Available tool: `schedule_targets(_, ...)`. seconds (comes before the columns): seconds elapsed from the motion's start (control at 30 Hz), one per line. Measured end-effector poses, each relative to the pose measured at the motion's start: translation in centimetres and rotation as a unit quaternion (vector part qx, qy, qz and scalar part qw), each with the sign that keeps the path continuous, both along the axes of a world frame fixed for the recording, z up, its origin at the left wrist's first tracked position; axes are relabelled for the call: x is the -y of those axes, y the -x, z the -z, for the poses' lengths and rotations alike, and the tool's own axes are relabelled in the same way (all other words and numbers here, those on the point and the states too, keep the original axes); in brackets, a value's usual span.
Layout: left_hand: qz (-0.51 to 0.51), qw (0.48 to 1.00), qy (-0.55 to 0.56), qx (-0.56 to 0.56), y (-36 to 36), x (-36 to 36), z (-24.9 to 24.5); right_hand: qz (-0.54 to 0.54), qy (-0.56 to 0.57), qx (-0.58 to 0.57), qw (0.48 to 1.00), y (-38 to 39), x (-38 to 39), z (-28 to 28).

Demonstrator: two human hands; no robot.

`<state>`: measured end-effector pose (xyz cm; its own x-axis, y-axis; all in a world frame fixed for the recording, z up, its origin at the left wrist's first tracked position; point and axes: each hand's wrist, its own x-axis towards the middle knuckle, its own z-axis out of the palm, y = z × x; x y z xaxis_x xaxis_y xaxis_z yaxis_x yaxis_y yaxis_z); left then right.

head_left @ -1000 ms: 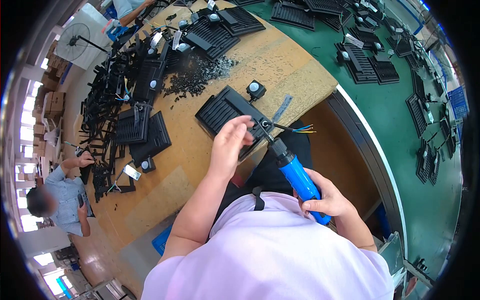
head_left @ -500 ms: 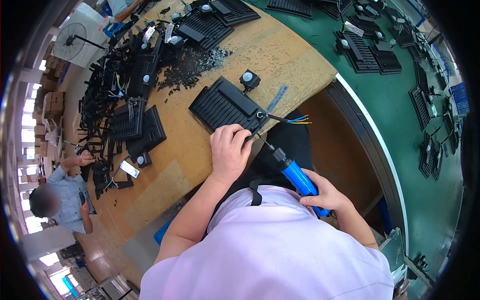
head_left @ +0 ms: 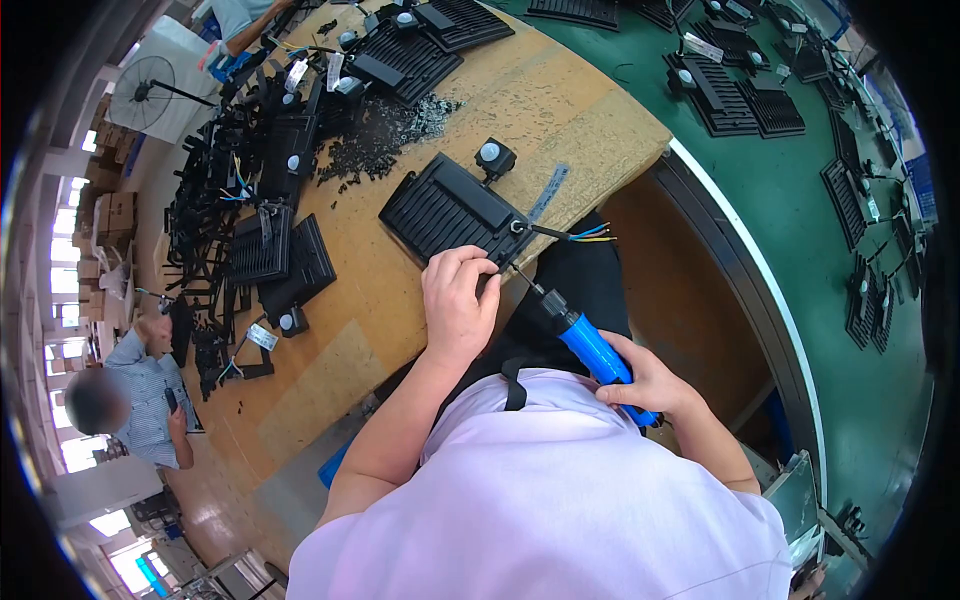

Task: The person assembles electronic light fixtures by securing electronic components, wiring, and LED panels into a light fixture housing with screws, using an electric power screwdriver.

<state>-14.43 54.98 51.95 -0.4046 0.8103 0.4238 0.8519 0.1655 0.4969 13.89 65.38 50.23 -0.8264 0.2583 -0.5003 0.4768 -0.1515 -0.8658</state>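
A black finned floodlight (head_left: 447,208) with a motion sensor (head_left: 494,157) lies at the front edge of the wooden table, its cable ending in bare coloured wires (head_left: 592,236). My left hand (head_left: 460,307) grips the floodlight's near edge, fingers bent over it; the thumb's contact is partly hidden. In my right hand (head_left: 652,381) is a blue electric screwdriver (head_left: 596,348), fingers wrapped round its body. Its thin bit points up and left to the floodlight's near corner. Whether a screw sits under the tip is too small to make out.
Small dark screws (head_left: 375,140) lie heaped beyond the floodlight. Black brackets (head_left: 195,215) and more floodlights (head_left: 262,245) crowd the table's left. A green conveyor (head_left: 740,190) carrying floodlights runs along the right. A co-worker (head_left: 150,395) is at the far left; another person's arm (head_left: 255,30) shows at the top.
The view has shifted slightly. Both my hands, the screwdriver and the floodlight keep nearly the same arrangement. The left co-worker's raised hand has moved a little toward their body.
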Motion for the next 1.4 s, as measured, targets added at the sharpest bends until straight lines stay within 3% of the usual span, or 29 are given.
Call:
schedule_targets(0.53,0.032,0.995,-0.052,0.08,3.0,-0.1,-1.2,0.019,0.02,-0.033,0.999,0.8,0.3,0.3)
schedule_targets(0.63,-0.013,0.996,-0.078,0.031,6.9,-2.4,-2.3,0.005,0.024,-0.023,0.999,1.0,0.1,0.0)
schedule_targets(0.77,-0.028,0.999,0.018,0.012,12.8,-7.5,-2.5,-0.004,0.022,-0.016,1.0,0.9,0.1,0.0)
schedule_targets(0.83,-0.003,0.994,0.07,-0.079,15.3,-10.0,-1.8,-0.001,0.023,-0.028,0.999,1.0,0.1,-0.1)
schedule_targets(1.03,0.002,0.955,0.21,-0.21,18.0,-14.1,0.1,0.004,0.022,-0.041,0.999,1.2,0.2,-0.6)
schedule_targets(1.17,0.023,0.936,0.226,-0.268,18.7,-15.2,0.5,0.001,0.007,-0.051,0.999,1.1,0.2,-0.3)
schedule_targets(1.27,0.031,0.934,0.21,-0.287,18.7,-15.1,0.4,-0.005,0.014,-0.04,0.999,1.1,0.0,-0.3)
schedule_targets(1.4,0.004,0.96,0.18,-0.213,18.6,-14.6,0.4,-0.006,0.014,-0.042,0.999,1.2,0.0,-0.2)
